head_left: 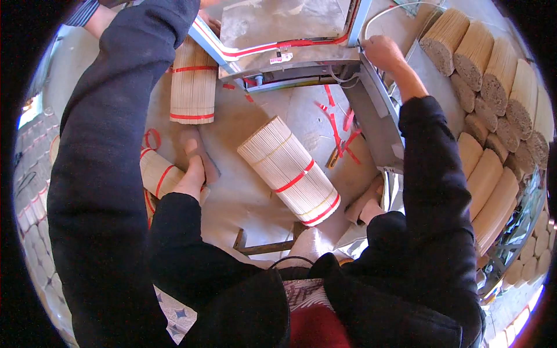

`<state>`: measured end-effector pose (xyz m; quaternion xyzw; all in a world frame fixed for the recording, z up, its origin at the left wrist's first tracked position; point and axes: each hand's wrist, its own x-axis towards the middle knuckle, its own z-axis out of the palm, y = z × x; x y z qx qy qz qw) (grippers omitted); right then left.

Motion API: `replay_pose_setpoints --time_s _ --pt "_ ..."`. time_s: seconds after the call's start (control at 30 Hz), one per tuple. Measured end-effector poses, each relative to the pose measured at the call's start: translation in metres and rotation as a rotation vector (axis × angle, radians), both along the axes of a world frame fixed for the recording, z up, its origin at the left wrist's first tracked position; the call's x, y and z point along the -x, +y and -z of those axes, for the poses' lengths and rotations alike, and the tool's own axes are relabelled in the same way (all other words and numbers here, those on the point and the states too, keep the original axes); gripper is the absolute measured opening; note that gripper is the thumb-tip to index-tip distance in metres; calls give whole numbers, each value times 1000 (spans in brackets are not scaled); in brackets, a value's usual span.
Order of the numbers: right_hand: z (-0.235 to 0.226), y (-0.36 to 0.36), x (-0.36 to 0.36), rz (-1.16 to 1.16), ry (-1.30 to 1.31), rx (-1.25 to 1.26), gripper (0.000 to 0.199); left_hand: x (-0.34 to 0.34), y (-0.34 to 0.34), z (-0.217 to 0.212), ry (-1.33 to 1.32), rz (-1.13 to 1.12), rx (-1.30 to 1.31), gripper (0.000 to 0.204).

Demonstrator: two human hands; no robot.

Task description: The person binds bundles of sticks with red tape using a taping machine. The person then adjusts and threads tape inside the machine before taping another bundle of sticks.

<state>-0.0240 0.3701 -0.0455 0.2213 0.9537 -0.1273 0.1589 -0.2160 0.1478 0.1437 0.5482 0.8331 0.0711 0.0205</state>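
Observation:
My right hand [385,53] is closed at the right corner of a metal machine with a blue frame [358,23]; what its curled fingers hold is hidden. At the machine's left side, only part of my left hand [210,22] shows past the dark sleeve, so its grip is unclear. A red strap [284,44] runs along the machine's front edge. Below the left hand lies a bundle of thin pale sticks [192,93] bound with red bands. Another bundle [293,171] rests slantwise on the floor between my feet, with two red bands round it.
A third banded bundle [158,174] lies beside my left foot [194,165]. Scraps of red strap [336,134] litter the floor near the machine's grey leg [377,124]. Stick bundles [493,69] are stacked at the right. A co-worker's striped sleeve [81,14] shows at upper left.

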Motion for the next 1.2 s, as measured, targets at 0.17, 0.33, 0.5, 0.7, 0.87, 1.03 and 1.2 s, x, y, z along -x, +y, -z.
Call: replay_pose_setpoints --time_s 0.17,0.33,0.5,0.7,0.87,1.03,1.2 --pt "17 -7 0 636 4 933 68 -2 -1 -1 10 -16 12 62" --pt "27 -10 5 504 62 969 68 -8 -4 -4 10 -32 5 67" --pt "76 7 19 475 106 1104 70 -11 0 -2 2 -24 -3 69" --pt "76 5 28 467 146 1128 57 -3 -7 2 19 17 -100 69" --pt "22 22 56 739 850 1480 55 -1 0 -2 -46 -48 41 66" --pt "-128 -33 84 313 1232 949 45 18 -5 12 -87 33 -73 62" --pt "-139 -49 83 -25 1110 -21 51 -4 1 2 16 -14 -137 58"
